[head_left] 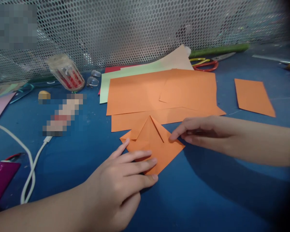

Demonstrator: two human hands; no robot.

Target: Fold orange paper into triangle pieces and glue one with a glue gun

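A folded orange paper [164, 154] lies on the blue table [188, 206], with a pointed top and a raised flap in its middle. My left hand [123, 177] rests on its lower left part, fingers spread and flat. At the paper's right edge is my right hand [200, 132], its index fingertip touching the paper and its other fingers curled beneath. Whether anything is between those curled fingers is hidden. Behind the folded piece are larger orange sheets [137, 93], stacked over a pale green sheet [105, 87].
A single orange piece [253, 96] lies at the right. Scissors [205, 64] are behind the sheets, before a metal mesh [135, 32]. At the left are a jar [67, 74], a white cable [31, 161] and a purple object [2, 180].
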